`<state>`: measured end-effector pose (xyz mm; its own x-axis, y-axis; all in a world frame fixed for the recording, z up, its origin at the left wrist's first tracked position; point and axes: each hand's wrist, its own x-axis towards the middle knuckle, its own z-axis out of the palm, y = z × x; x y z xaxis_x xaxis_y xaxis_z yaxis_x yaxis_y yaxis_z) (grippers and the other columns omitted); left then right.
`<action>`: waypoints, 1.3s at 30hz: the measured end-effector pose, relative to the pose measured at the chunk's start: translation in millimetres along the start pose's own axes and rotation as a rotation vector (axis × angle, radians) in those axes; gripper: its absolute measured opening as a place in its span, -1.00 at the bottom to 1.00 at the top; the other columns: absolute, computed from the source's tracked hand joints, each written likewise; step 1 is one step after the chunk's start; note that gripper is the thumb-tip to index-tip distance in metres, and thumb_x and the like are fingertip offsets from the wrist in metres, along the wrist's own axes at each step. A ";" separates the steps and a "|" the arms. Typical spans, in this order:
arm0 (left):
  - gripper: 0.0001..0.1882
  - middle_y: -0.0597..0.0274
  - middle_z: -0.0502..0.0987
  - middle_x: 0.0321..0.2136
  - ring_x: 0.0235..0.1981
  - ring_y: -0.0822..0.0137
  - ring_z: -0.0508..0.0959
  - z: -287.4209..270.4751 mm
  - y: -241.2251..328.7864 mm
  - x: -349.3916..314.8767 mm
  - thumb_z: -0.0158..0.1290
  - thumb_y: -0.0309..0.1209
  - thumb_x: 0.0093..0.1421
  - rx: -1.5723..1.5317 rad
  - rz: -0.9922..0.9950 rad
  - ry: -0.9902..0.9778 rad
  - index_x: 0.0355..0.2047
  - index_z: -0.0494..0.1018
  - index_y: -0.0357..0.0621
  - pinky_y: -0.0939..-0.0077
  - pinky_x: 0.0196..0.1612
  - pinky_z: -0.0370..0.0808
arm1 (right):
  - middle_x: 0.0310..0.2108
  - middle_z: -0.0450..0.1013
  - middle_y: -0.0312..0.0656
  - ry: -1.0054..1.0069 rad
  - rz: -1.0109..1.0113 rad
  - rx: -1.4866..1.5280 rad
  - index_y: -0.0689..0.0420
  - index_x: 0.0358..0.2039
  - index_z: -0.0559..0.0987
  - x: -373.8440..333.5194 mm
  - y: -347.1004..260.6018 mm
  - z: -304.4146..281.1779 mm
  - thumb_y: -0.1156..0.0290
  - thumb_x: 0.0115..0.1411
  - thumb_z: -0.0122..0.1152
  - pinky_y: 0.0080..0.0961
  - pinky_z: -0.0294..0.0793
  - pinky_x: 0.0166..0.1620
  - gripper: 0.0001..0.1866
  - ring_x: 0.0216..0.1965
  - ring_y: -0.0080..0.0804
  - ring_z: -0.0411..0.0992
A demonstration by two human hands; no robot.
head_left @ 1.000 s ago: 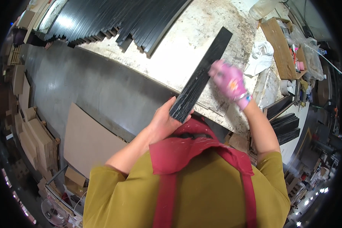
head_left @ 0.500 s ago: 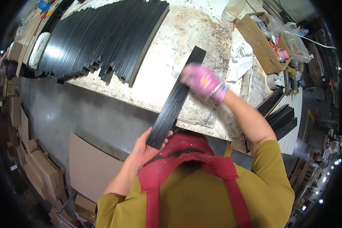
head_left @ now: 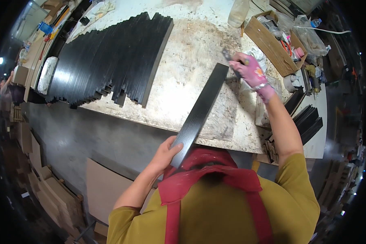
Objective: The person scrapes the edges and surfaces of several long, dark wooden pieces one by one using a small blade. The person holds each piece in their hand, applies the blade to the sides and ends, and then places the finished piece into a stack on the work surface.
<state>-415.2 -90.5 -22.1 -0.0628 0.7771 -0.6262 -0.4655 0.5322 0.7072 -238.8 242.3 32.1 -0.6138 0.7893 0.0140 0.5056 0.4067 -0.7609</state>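
Note:
My bare left hand (head_left: 166,153) grips the near end of a long black wooden strip (head_left: 201,112), thumb on its upper face. The strip slants away from me over the table edge, its far end to the right. Past that end my right hand (head_left: 251,71), in a pink patterned glove, is closed around a narrow dark tool with a greyish tip (head_left: 226,53). The tool is apart from the strip, and its kind is too blurred to tell. To the left, several similar black strips (head_left: 114,57) lie side by side on the table.
The worktable (head_left: 187,49) has a stained, pale top. A cardboard box (head_left: 268,44) of odds and ends stands at the back right, beside a white roll (head_left: 289,83). More short black pieces (head_left: 307,124) lie right of my forearm. Brown boards (head_left: 110,191) lean below left.
My right hand has left the strip's face and moved right, showing the tool. The strip has turned onto another face, and my left thumb now lies on top.

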 end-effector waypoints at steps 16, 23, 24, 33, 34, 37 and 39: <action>-0.44 0.06 0.45 -0.17 -0.13 0.05 0.45 -31.1 91.8 115.5 0.20 -0.47 -0.03 1.678 0.878 1.108 0.04 0.37 0.03 0.17 -0.13 0.38 | -0.60 0.31 -0.34 0.195 0.210 0.433 0.24 -0.44 0.49 -203.0 1.2 -32.1 0.38 0.16 0.24 -0.62 0.27 -0.43 -0.81 -0.50 -0.66 0.27; -0.65 0.09 0.56 -0.27 -0.27 0.26 0.58 42.2 79.9 142.3 0.14 -0.45 0.15 1.109 0.884 0.445 -0.03 0.46 -0.16 0.38 -0.23 0.53 | -0.51 0.42 -0.31 0.659 0.446 0.363 0.20 -0.44 0.51 -282.5 50.8 -87.5 0.31 0.16 0.21 -0.60 0.36 -0.35 -0.79 -0.44 -0.60 0.35; -0.66 0.13 0.58 -0.29 -0.28 0.28 0.59 85.4 64.6 148.5 0.14 -0.42 0.16 1.086 0.806 0.263 -0.04 0.46 -0.16 0.40 -0.28 0.53 | -0.51 0.42 -0.33 0.765 0.523 0.402 0.18 -0.45 0.50 -295.5 61.9 -100.7 0.31 0.15 0.19 -0.60 0.36 -0.36 -0.80 -0.45 -0.60 0.34; -0.53 -0.01 0.57 -0.49 -0.44 0.09 0.58 274.9 20.1 158.1 0.22 -0.17 0.08 1.282 0.694 -0.252 -0.15 0.44 -0.29 0.33 -0.34 0.48 | -0.44 0.46 -0.32 1.247 0.261 0.971 0.13 -0.39 0.49 -352.6 153.5 -121.9 0.44 0.21 0.18 -0.65 0.41 -0.44 -0.93 -0.46 -0.62 0.39; -0.51 -0.05 0.56 -0.44 -0.39 0.04 0.58 280.0 25.1 155.5 0.22 -0.12 0.06 1.356 0.716 -0.280 -0.19 0.45 -0.29 0.29 -0.33 0.49 | -0.44 0.46 -0.32 1.242 0.262 0.980 0.13 -0.39 0.49 -355.1 157.2 -120.4 0.44 0.21 0.18 -0.65 0.41 -0.44 -0.93 -0.46 -0.62 0.39; -0.47 -0.06 0.56 -0.46 -0.41 0.07 0.58 304.2 20.4 151.8 0.21 -0.07 0.07 1.376 0.724 -0.182 -0.20 0.44 -0.32 0.33 -0.31 0.49 | -0.43 0.47 -0.27 1.240 0.227 1.132 0.12 -0.37 0.49 -355.8 165.4 -117.3 0.49 0.22 0.14 -0.59 0.42 -0.47 -0.98 -0.48 -0.53 0.41; -0.46 -0.08 0.56 -0.44 -0.40 0.05 0.58 313.7 13.6 150.0 0.20 -0.04 0.07 1.476 0.807 -0.156 -0.21 0.44 -0.33 0.32 -0.29 0.49 | -0.42 0.47 -0.27 1.217 0.247 1.156 0.12 -0.37 0.49 -357.0 166.9 -120.6 0.48 0.22 0.14 -0.59 0.42 -0.47 -0.97 -0.48 -0.53 0.41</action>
<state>-154.0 138.6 -3.4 0.2679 0.9634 -0.0054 0.8087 -0.2218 0.5448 137.8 83.9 -21.7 0.4712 0.8718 -0.1340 -0.5010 0.1395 -0.8541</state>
